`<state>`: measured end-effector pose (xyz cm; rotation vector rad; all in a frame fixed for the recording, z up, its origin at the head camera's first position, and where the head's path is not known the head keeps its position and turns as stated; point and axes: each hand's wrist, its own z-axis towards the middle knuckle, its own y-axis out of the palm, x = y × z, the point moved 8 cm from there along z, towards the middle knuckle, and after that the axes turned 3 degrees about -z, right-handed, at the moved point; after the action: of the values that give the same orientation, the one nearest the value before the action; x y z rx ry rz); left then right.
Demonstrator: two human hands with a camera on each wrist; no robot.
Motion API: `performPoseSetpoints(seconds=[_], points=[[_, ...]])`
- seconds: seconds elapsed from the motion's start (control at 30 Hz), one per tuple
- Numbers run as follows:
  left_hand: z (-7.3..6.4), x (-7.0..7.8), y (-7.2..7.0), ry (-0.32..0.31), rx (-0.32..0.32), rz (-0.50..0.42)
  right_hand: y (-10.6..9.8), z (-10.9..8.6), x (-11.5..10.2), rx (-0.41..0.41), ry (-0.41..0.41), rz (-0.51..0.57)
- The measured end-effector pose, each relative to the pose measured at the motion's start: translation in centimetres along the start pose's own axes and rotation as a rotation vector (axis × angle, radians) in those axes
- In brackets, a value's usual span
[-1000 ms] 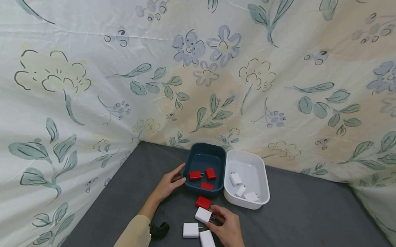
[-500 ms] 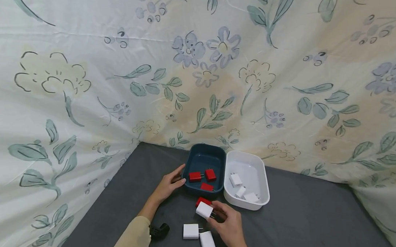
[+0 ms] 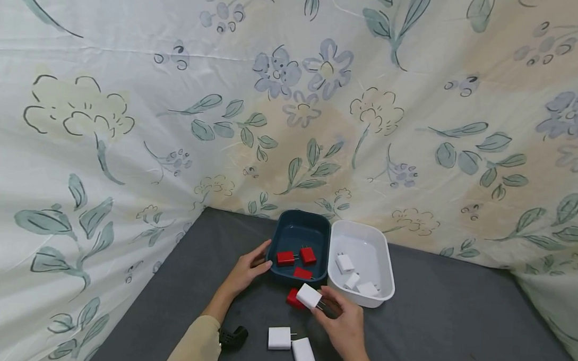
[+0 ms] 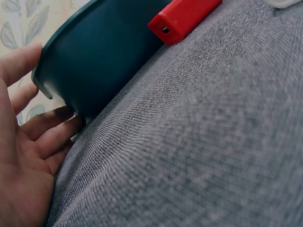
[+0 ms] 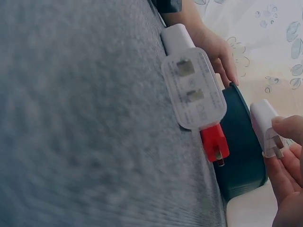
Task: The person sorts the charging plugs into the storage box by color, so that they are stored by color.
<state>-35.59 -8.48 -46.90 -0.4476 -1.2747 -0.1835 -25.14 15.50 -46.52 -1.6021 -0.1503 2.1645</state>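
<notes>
My right hand [image 3: 343, 323] pinches a white wall charger [image 3: 309, 296] by its prong end, raised above the table. In the right wrist view, metal prongs [image 5: 278, 146] jut from that charger beside my thumb. Below it, partly covered in the head view, a red charger [image 3: 294, 299] lies on the table. My left hand [image 3: 244, 272] rests against the left side of a dark blue bin [image 3: 273, 273], fingertips at its rim and wall. Several red chargers [image 3: 285, 258] are inside that bin. A white bin [image 3: 389, 282] beside it holds several white chargers [image 3: 344, 263].
Two more white chargers, one lying sideways [image 3: 279, 338] and one slanted [image 3: 304, 353], are on the grey cloth [image 3: 437, 313] near the front. Floral fabric [image 3: 318, 165] hangs behind the bins. A black band [image 3: 233, 337] is on the left wrist.
My right hand has lifted the white charger off the table and carried it up and rightward, tilting it. The left hand stays against the blue bin.
</notes>
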Motion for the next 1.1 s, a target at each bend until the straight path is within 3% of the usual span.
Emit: performPoseSetpoints(seconds=[0.2, 0.5, 0.83, 1.1], points=[[0.0, 0.1, 0.0, -0.003, -0.006, 0.012, -0.9, 0.6, -0.8, 0.067, -0.040, -0.024], [-0.1, 0.2, 0.0, 0.005, -0.008, 0.042, -2.7, 1.1, -2.1, 0.198, -0.165, -0.023], [-0.1, 0.2, -0.1, -0.008, 0.001, 0.041, -4.1, 1.9, -2.1, 0.271, -0.193, -0.059], [-0.1, 0.1, -0.1, -0.003, -0.007, 0.035, -5.3, 3.1, -2.1, 0.276, -0.228, -0.121]])
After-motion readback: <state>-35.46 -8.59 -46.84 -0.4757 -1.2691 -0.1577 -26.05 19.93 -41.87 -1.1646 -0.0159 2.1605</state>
